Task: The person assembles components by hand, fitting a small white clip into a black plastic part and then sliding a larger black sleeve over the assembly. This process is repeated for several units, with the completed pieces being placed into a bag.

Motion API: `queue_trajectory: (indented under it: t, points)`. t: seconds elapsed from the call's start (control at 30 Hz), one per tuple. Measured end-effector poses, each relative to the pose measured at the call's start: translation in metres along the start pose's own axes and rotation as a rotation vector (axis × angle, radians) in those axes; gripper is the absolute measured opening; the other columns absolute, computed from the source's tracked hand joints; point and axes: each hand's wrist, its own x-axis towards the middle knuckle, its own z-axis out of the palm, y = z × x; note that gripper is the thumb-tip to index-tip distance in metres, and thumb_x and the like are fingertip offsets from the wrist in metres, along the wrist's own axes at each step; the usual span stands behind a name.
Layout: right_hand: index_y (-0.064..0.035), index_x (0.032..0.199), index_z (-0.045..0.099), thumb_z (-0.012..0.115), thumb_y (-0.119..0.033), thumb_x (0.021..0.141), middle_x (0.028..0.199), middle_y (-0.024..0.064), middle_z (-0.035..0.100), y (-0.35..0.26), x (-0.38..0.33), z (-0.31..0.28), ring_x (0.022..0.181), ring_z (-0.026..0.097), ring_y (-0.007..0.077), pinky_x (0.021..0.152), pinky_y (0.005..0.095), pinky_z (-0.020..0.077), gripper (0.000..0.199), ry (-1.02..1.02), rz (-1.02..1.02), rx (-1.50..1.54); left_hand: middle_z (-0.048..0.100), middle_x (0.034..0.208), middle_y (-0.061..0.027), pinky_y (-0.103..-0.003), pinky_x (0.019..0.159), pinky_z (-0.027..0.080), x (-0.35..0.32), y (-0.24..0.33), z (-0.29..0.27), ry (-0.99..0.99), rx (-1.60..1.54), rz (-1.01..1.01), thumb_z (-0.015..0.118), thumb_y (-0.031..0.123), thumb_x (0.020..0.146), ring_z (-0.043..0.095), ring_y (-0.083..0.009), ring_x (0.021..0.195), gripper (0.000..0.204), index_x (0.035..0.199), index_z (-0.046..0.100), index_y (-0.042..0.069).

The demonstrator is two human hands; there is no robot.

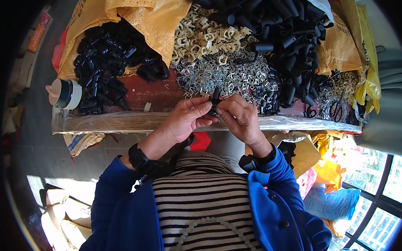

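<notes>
Before the clip pile (220, 75), left hand (185, 120) and right hand (241, 118) both pinch one black part (214, 100), steadying it from either side.

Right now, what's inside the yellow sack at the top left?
The yellow sack spills small black plastic parts onto the table. Its folded cloth covers whatever lies deeper inside.

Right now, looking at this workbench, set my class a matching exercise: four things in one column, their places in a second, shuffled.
Things:
1. small black part
2. tape roll
3. scissors
4. beige clips

Places:
A. far right of the bench
B. top middle, beside the yellow sack
C. between left hand and right hand
D. left end of the bench

Pairs: 1-C, 2-D, 3-A, 4-B
</notes>
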Motion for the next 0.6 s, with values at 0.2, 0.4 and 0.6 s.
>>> queue_trajectory:
  t: [0.2, 0.4, 0.6]
  points:
    - [-0.0028, 0.076, 0.055, 0.062, 0.0, 0.066, 0.067, 0.0073, 0.051, -0.001, 0.004, -0.005, 0.056, 0.051, 0.0205, 0.049, 0.0276, 0.0408, 0.012, -0.039, -0.094, -0.12, 0.058, 0.088, -0.0064, -0.022, 0.062, 0.048, 0.001, -0.001, 0.002, 0.059, 0.091, 0.011, 0.053, 0.016, 0.08, 0.059, -0.0173, 0.074, 0.025, 0.101, 0.052, 0.002]
    - [-0.0028, 0.075, 0.055, 0.063, -0.001, 0.066, 0.066, 0.006, 0.051, 0.002, 0.004, -0.003, 0.056, 0.05, 0.0174, 0.048, 0.0265, 0.0404, 0.013, -0.046, -0.096, -0.113, 0.057, 0.09, -0.0095, -0.023, 0.062, 0.049, 0.003, 0.002, 0.004, 0.049, 0.146, 0.02, 0.05, 0.012, 0.081, 0.059, -0.0194, 0.075, 0.021, 0.099, 0.052, 0.001]
    - [-0.0019, 0.082, 0.051, 0.064, -0.006, 0.07, 0.069, 0.0, 0.05, 0.012, 0.005, 0.003, 0.06, 0.049, 0.0079, 0.049, 0.0239, 0.0391, 0.018, -0.071, 0.504, 0.628, 0.057, 0.092, -0.0094, -0.022, 0.065, 0.049, 0.001, 0.012, 0.004, -0.034, 0.24, 0.047, 0.049, 0.011, 0.081, 0.058, -0.0178, 0.078, 0.023, 0.102, 0.049, -0.001]
